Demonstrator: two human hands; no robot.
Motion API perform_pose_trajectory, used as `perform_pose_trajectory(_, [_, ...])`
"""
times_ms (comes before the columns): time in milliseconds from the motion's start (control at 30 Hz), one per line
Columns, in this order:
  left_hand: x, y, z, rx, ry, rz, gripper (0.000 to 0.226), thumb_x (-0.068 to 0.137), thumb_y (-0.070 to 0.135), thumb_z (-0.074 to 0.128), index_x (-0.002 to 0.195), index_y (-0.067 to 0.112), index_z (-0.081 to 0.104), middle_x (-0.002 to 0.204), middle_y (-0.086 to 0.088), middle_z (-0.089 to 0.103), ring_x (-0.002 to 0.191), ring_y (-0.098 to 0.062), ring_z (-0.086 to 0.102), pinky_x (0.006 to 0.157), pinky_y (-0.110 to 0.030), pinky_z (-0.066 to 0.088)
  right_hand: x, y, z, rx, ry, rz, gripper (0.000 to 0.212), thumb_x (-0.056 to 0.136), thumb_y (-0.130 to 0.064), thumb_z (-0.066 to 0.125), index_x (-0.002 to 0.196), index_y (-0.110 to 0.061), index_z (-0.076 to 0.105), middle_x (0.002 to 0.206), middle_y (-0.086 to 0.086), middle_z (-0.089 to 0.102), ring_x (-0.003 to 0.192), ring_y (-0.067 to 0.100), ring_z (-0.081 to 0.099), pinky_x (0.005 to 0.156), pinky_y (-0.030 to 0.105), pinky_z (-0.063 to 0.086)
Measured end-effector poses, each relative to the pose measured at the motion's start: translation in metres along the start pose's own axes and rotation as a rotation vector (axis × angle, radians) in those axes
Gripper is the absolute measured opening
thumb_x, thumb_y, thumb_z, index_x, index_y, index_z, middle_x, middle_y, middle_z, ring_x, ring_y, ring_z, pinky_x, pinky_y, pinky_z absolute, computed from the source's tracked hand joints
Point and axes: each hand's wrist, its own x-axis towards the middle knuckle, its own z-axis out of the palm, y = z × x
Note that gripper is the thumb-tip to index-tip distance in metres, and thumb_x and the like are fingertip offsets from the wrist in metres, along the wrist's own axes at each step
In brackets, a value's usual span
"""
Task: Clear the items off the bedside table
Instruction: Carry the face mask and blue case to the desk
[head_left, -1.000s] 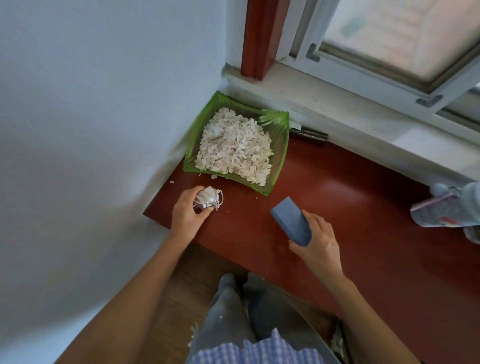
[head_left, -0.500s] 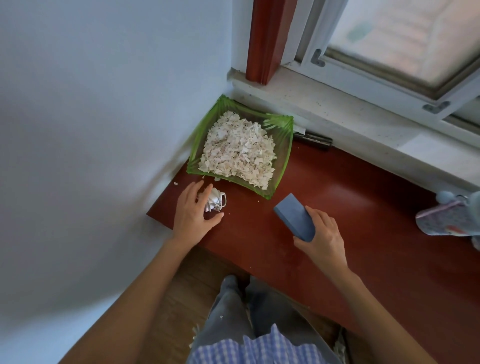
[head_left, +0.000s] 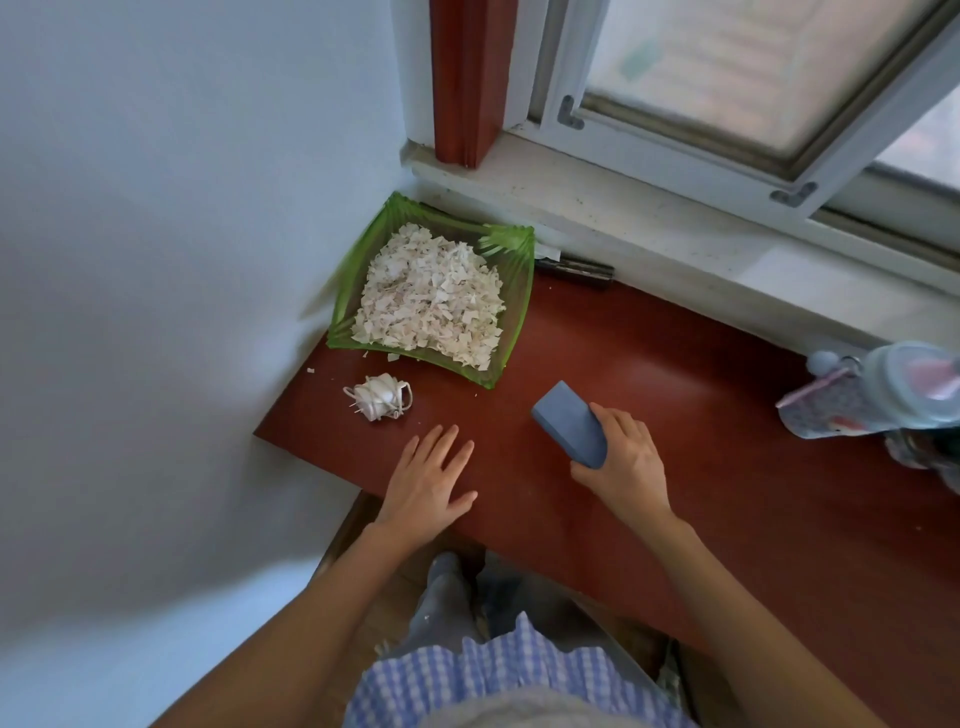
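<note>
A small white bundle of coiled cord (head_left: 379, 397) lies on the red-brown bedside table (head_left: 675, 426) near its left corner. My left hand (head_left: 428, 480) rests flat and empty on the table, just in front and to the right of the bundle, fingers apart. My right hand (head_left: 623, 462) grips a blue rectangular box (head_left: 569, 423), tilted with its far end raised. A green glass dish (head_left: 517, 291) heaped with white paper scraps sits in the back left corner against the wall.
A dark flat object (head_left: 576, 270) lies against the windowsill behind the dish. A pale blue bottle and a patterned pouch (head_left: 878, 395) sit at the table's right edge. The wall closes the left side. A few paper scraps (head_left: 392, 357) lie loose by the dish.
My left hand has let go of the white cord bundle and drawn back toward me. The bundle now lies alone on the table. My right hand still holds the blue box.
</note>
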Motion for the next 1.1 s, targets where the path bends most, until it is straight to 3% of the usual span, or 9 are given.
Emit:
perform_pose_trajectory(200, [0.000,0.002,0.005,0.044,-0.050,-0.021,0.066,0.081,0.057,0.038,0.134,0.019,0.050,0.143,-0.011,0.047,0.131,-0.031,0.044,0.103,-0.050,0.040,0.031,0.015,-0.007,-0.006,-0.031,0.012,0.079,0.064,-0.027,0.078,0.135,-0.014,0.044,0.130,0.003,0.052,0.112,0.025,0.048,0.093,0.039,0.044])
perform_pose_trajectory(700, [0.003,-0.002,0.016,0.075,-0.007,-0.026,0.066,0.081,0.060,0.040,0.137,0.023,0.045,0.145,-0.006,0.044,0.134,-0.026,0.038,0.107,-0.045,0.034,0.175,0.023,0.007,0.042,-0.147,-0.102,0.083,0.060,-0.017,0.080,0.135,-0.010,0.046,0.132,0.011,0.053,0.116,0.033,0.048,0.097,0.041,0.040])
perform_pose_trajectory(1100, [0.001,0.000,0.015,0.070,0.032,-0.027,0.066,0.082,0.059,0.039,0.137,0.023,0.045,0.145,-0.007,0.044,0.134,-0.027,0.039,0.105,-0.047,0.037,0.211,0.024,0.006,0.053,-0.228,-0.160,0.080,0.063,-0.014,0.082,0.134,-0.006,0.046,0.131,0.018,0.053,0.119,0.036,0.047,0.099,0.041,0.038])
